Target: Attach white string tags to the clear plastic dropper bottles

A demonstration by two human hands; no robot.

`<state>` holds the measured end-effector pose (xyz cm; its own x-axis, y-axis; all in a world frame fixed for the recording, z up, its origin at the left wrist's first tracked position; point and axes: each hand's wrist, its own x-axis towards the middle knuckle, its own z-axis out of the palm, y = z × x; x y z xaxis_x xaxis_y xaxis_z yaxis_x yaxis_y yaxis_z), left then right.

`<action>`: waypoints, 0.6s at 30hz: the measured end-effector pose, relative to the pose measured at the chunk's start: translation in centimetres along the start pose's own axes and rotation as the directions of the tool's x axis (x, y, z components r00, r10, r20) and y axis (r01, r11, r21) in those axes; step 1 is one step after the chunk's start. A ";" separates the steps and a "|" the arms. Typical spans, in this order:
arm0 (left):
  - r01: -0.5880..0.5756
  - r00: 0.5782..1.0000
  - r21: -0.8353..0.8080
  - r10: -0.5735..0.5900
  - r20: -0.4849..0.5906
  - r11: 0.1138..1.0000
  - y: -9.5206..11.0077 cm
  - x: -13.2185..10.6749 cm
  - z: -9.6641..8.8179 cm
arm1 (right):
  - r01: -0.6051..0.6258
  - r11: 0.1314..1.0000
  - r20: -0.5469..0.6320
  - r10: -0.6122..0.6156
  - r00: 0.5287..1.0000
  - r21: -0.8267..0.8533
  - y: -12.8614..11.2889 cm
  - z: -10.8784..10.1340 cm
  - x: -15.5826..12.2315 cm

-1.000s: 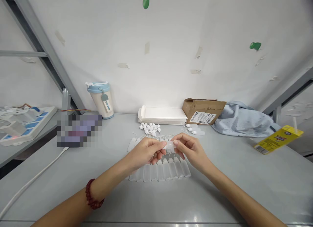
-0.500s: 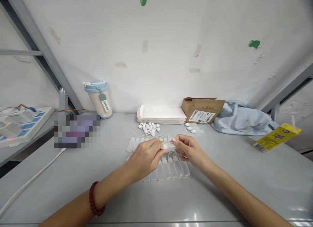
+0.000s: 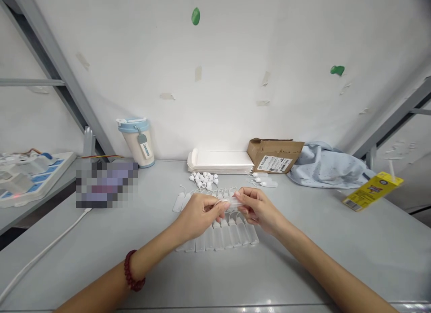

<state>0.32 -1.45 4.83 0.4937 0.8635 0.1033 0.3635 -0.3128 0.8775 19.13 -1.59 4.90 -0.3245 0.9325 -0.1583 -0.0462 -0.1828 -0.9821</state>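
Observation:
Both hands meet over the middle of the grey table (image 3: 303,259), pinching one small clear plastic bottle (image 3: 233,201) between them. My left hand (image 3: 198,213), with a red bead bracelet on its wrist, grips the bottle's left end. My right hand (image 3: 256,208) holds the right end with fingertips closed. Just below the hands lies a row of several clear bottles (image 3: 226,235), side by side. Beyond them sits a small heap of white caps (image 3: 203,179), and a few capped white bottles (image 3: 180,200) lie to the left.
A stack of white trays (image 3: 220,161), an open cardboard box (image 3: 274,155) and a blue cloth (image 3: 328,171) line the back wall. A blue-lidded cup (image 3: 138,142) stands at the left, a yellow box (image 3: 371,191) at the right, a white cable (image 3: 43,252) and power strips (image 3: 30,178) further left.
The hands stay together on the same bottle, with the left fingers shifting slightly on its end. The head view has tipped a little.

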 end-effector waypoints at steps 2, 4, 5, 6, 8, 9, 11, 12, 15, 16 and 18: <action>-0.036 0.999 0.033 0.036 -0.007 0.999 0.1 0.0 0.0 | -0.044 0.999 0.007 0.044 0.999 0.019 0.0 -0.1 0.0; -0.125 0.991 0.133 0.129 -0.026 0.983 0.0 0.1 0.1 | -0.081 0.997 0.002 0.081 0.997 0.021 0.1 -0.2 0.1; -0.169 0.983 0.191 0.179 -0.036 0.967 -0.1 0.1 0.2 | -0.094 0.995 -0.002 0.094 0.996 0.017 0.1 -0.2 0.2; -0.204 0.975 0.241 0.220 -0.042 0.949 -0.3 0.2 0.2 | -0.099 0.995 -0.009 0.099 0.995 0.009 0.2 -0.2 0.2; -0.246 0.961 0.306 0.273 -0.049 0.920 -0.8 0.5 0.2 | -0.071 0.997 -0.044 0.070 0.997 -0.024 0.2 -0.5 0.4; -0.253 0.957 0.325 0.285 -0.054 0.911 -1.1 0.7 0.0 | -0.036 0.998 -0.083 0.031 0.996 -0.054 0.1 -0.7 0.5; -0.241 0.956 0.352 0.284 -0.075 0.904 -1.8 1.1 -0.6 | 0.056 0.985 -0.192 -0.087 0.978 -0.161 -0.2 -1.5 0.7; -0.215 0.957 0.369 0.270 -0.104 0.904 -2.3 1.4 -1.1 | 0.094 0.967 -0.252 -0.155 0.955 -0.237 -0.4 -2.1 0.8; -0.085 0.953 0.442 0.202 -0.225 0.893 -4.1 2.4 -2.9 | 0.131 0.882 -0.342 -0.308 0.888 -0.452 -1.1 -4.3 1.3; -0.041 0.946 0.482 0.189 -0.263 0.875 -4.7 2.7 -3.6 | 0.133 0.854 -0.347 -0.340 0.874 -0.502 -1.2 -5.0 1.4; 0.037 0.930 0.543 0.170 -0.326 0.839 -6.0 3.3 -4.7 | 0.130 0.798 -0.349 -0.396 0.850 -0.588 -1.2 -6.5 1.8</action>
<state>-3.89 5.13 2.12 0.2632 0.8787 0.3983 0.7524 -0.4454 0.4853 24.71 2.36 5.11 0.0724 0.9732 0.2182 0.4763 0.1585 -0.8649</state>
